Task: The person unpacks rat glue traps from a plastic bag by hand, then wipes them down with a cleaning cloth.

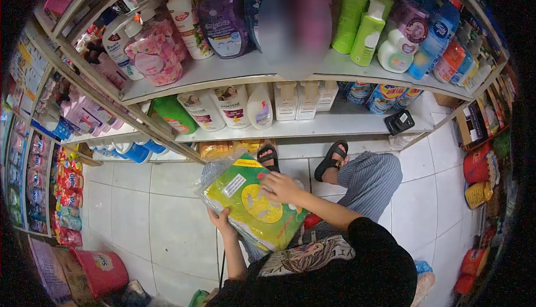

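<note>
A flat green and yellow mouse trap pack (254, 206) in clear plastic rests over my lap, with a white label and a yellow corner strip showing. My left hand (223, 221) grips its left edge, thumb on top and the other fingers mostly hidden underneath. Across the upper right part of the same pack lies my right hand (282, 188), its fingers slightly bent and touching the printed front.
Ahead, an upper shelf (223, 75) carries several bottles, and a lower shelf (329, 125) holds shampoo bottles and a black device (399, 122). Detergent packs (70, 195) hang at left. A red bucket (100, 272) stands on the white tiled floor (181, 226).
</note>
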`<move>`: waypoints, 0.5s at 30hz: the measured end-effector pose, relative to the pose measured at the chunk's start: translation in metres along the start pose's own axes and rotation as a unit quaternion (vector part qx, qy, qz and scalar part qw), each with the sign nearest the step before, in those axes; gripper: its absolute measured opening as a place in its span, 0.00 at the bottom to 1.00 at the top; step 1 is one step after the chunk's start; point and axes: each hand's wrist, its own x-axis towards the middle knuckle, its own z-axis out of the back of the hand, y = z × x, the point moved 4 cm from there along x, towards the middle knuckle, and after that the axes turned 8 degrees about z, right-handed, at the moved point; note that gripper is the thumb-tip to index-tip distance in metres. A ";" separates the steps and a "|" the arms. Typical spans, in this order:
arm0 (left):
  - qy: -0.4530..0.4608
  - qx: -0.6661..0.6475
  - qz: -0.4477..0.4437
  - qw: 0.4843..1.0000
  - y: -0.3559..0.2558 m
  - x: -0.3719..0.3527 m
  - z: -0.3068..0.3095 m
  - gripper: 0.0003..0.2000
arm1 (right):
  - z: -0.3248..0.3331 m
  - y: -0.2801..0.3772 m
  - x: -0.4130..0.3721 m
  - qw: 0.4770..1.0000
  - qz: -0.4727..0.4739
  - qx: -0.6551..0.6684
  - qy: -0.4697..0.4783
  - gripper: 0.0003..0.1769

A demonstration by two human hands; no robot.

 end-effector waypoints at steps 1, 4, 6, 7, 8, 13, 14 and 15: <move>0.002 -0.002 -0.003 1.000 0.000 0.001 0.001 0.27 | -0.003 0.002 0.013 1.000 0.003 0.002 -0.001 0.10; 0.012 -0.017 -0.007 1.000 0.000 0.000 0.001 0.28 | -0.015 0.015 0.044 0.999 -0.003 0.018 -0.039 0.10; 0.014 -0.029 -0.008 0.999 -0.001 -0.001 0.001 0.28 | -0.023 0.035 0.052 0.994 0.057 0.042 -0.082 0.09; 0.019 -0.041 -0.006 0.999 -0.001 -0.001 0.000 0.28 | -0.024 0.044 0.050 0.994 0.058 0.044 -0.083 0.09; 0.019 -0.041 -0.006 0.999 -0.001 0.000 0.001 0.28 | -0.025 0.058 0.047 0.995 0.068 0.047 -0.064 0.09; 0.014 -0.016 -0.013 1.000 -0.002 -0.001 0.002 0.29 | -0.015 0.091 0.002 0.993 0.101 0.044 -0.050 0.08; 0.016 -0.016 -0.011 1.000 -0.001 -0.001 0.003 0.29 | -0.010 0.094 -0.011 0.989 0.136 0.057 -0.033 0.09; 0.018 -0.020 -0.001 1.000 0.001 0.000 0.005 0.28 | -0.006 0.095 -0.021 0.983 0.170 0.069 -0.016 0.10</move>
